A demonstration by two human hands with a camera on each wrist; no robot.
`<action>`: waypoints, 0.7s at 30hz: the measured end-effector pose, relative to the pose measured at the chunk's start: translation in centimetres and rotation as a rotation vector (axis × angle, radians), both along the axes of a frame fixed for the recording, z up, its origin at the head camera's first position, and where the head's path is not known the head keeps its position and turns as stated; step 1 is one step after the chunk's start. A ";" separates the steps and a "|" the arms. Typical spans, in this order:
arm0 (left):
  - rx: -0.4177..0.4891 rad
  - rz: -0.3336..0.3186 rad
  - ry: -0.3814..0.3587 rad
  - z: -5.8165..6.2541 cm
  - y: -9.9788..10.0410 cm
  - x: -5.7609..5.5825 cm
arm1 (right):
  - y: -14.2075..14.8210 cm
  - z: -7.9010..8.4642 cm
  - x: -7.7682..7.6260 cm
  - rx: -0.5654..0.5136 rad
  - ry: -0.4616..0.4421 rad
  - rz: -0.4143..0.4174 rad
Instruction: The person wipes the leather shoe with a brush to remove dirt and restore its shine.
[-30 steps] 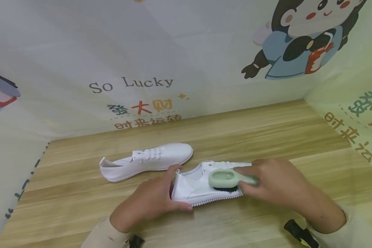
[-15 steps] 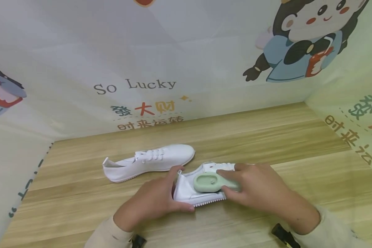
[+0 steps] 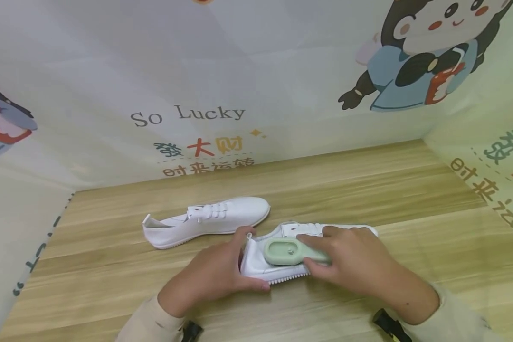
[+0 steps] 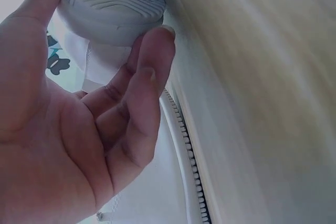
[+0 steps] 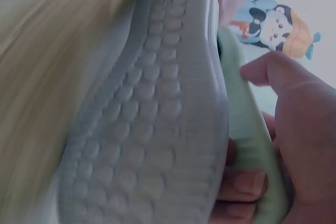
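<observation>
My left hand [image 3: 215,270] grips the heel of a white lace-up shoe [image 3: 254,268] lying tilted on its side, thumb along the near edge and fingers behind. In my right hand [image 3: 355,256] is a pale green shoe brush [image 3: 278,251], held by its handle, bristles facing down on the shoe's side near the heel and hidden from above. From the right wrist, the shoe's dotted sole [image 5: 142,114] faces the camera with the brush [image 5: 241,114] behind it. The left wrist view shows the patterned heel end [image 4: 113,19] between thumb and fingers.
A second white shoe [image 3: 239,212] stands upright just behind, its toe pointing right. Wood-grain tabletop [image 3: 410,190] surrounds both shoes. A printed cloth backdrop [image 3: 282,85] rises along the back and sides.
My right hand has slid the brush left along the shoe, from its middle toward the heel, mostly in the first half second. The left hand keeps its grip on the heel.
</observation>
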State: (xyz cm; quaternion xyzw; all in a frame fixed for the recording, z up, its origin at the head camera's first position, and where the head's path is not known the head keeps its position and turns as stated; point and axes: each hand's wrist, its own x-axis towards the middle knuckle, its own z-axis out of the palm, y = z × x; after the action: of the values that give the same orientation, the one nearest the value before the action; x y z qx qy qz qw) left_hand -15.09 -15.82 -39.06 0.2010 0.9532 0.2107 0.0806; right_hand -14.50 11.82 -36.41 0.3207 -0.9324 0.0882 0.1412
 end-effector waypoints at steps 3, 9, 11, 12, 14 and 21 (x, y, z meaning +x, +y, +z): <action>0.025 0.011 -0.005 0.1 0.3 0.0 | 1.4 -0.1 0.0 -0.029 -0.005 0.007; 0.070 0.039 0.031 0.1 0.5 0.1 | 3.8 -0.5 -0.1 -0.072 0.035 0.056; 0.075 0.042 0.042 0.0 0.5 0.2 | 4.2 -0.5 -0.2 -0.072 0.039 0.067; 0.074 0.047 0.047 -0.1 0.5 0.2 | 4.4 -0.5 -0.2 -0.071 0.033 0.070; 0.065 0.061 0.056 -0.1 0.3 0.5 | 4.6 -0.4 -0.2 -0.067 0.022 0.076; -0.013 0.148 0.091 0.3 -1.6 1.6 | 5.2 -0.2 -0.4 -0.072 -0.034 0.095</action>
State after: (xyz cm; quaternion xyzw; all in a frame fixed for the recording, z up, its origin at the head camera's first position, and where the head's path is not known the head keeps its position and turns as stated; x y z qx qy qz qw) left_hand -13.51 -17.44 -38.79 0.1390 0.9695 0.2004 0.0228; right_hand -14.89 17.00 -36.61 0.3578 -0.9147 0.1336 0.1323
